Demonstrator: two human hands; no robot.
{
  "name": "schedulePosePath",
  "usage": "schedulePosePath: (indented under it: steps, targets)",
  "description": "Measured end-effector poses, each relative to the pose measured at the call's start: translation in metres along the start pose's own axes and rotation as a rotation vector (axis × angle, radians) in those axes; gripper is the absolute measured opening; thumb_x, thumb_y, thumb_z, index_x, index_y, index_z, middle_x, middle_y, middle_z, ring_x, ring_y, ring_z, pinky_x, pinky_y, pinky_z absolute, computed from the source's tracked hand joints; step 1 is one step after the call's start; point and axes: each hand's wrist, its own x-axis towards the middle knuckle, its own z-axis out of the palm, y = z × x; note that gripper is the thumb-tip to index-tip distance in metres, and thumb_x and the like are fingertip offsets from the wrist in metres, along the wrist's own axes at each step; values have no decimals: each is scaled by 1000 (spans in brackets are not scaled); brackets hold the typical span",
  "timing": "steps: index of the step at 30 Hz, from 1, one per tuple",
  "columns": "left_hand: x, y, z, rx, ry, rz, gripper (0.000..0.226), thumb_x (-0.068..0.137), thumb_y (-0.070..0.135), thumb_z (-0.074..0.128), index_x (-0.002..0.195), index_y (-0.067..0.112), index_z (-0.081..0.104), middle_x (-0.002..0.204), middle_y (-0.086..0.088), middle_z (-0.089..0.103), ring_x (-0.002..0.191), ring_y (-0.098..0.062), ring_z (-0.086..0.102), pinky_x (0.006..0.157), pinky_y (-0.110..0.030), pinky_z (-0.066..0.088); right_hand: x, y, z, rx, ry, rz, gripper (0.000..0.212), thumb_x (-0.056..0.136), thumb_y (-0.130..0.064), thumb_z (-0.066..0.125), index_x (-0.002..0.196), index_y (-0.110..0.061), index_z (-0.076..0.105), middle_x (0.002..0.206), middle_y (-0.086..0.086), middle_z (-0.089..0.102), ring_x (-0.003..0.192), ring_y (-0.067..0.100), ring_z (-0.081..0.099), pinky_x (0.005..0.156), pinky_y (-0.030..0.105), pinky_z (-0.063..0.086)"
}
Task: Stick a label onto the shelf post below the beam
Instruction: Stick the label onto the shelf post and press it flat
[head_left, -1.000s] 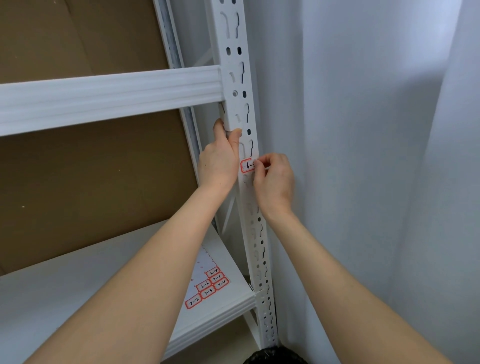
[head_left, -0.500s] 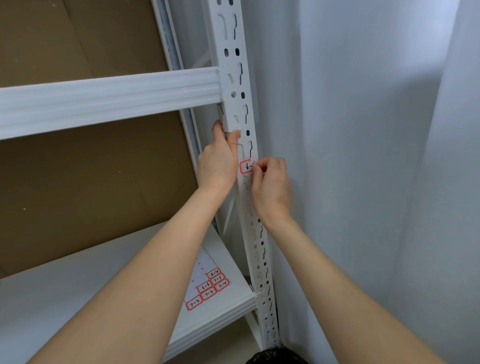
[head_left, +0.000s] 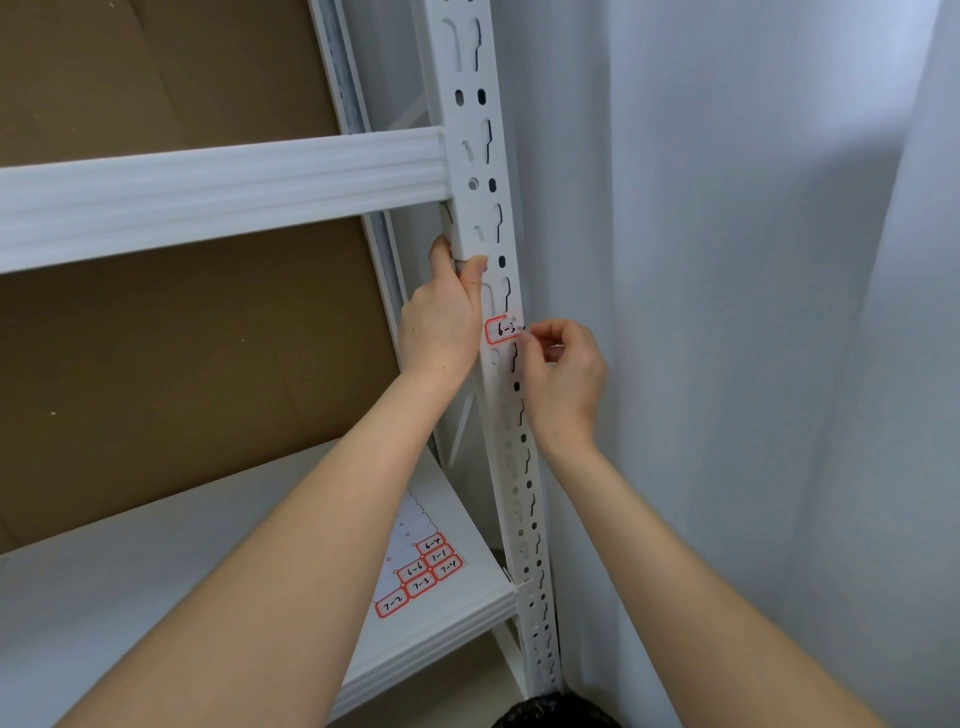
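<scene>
While left hand (head_left: 441, 322) grips the post (head_left: 467, 117), right hand (head_left: 563, 374) pinches the label (head_left: 501, 328)

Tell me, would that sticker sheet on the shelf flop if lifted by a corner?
Probably floppy: the sticker sheet looks paper-thin, lying flat on the shelf. Likely very light, since most labels seem peeled off. It might slide if pushed.
</scene>
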Motion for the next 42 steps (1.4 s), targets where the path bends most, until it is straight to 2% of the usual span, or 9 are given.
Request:
schedulePosePath:
  steps: [8,14,21,25,29,32,34,37,42]
  targets:
    - [-1,1,0,23,1,-13,51,102,41,24,144,12,28,117,-15,63,102,-37,60,78,-39,44,5,-1,4,-94,-11,-69,5,88,-14,62,84,-12,63,93,3,63,69,11,53,65,20,39]
    - [0,0,1,26,7,-10,50,102,41,24,143,12,30,117,-17,63,102,-38,60,79,-41,44,5,-4,4,-191,-97,-70,11,94,-15,51,90,-8,59,101,7,58,80,21,54,75,35,44]
    - [1,-1,1,22,14,3,49,102,40,25,141,11,31,115,-19,64,100,-40,60,81,-44,46,-3,-3,1,-204,-180,-33,11,96,-18,48,92,-11,56,103,5,56,82,18,51,75,32,42]
    - [0,-1,2,3,10,4,50,102,42,24,142,13,31,117,-17,63,101,-39,60,84,-46,49,-8,3,-1,-108,-105,-18,10,94,-17,51,87,-14,57,97,3,59,78,13,50,67,20,34]
    - [0,-1,2,5,10,4,50,102,42,24,142,13,31,118,-16,63,101,-38,61,83,-46,49,-5,1,0,2,-37,32,12,88,-18,58,78,-22,55,88,4,63,76,18,60,71,34,50]
    - [0,-1,1,16,8,-2,50,102,42,24,142,12,31,116,-17,64,101,-38,60,82,-44,48,-3,-2,0,47,-24,58,20,84,-16,63,73,-30,54,85,4,65,75,17,63,73,37,54]
    - [-1,-1,1,16,4,-2,51,102,42,24,143,12,30,116,-16,64,101,-38,60,82,-43,47,-2,-3,0,71,-2,34,17,85,-13,63,75,-25,57,86,5,66,75,16,63,74,31,53]
    - [-1,-2,2,11,8,-8,51,102,42,25,143,12,30,117,-16,64,102,-39,60,82,-44,47,1,-7,2,79,5,-16,8,86,-13,64,82,-19,60,90,3,65,73,5,58,70,11,45]
    - [0,-1,2,12,4,-4,51,102,42,25,143,12,29,117,-16,63,102,-38,60,81,-42,46,6,-9,7,51,4,-51,10,85,-12,65,83,-19,59,93,2,62,68,2,55,68,13,45]
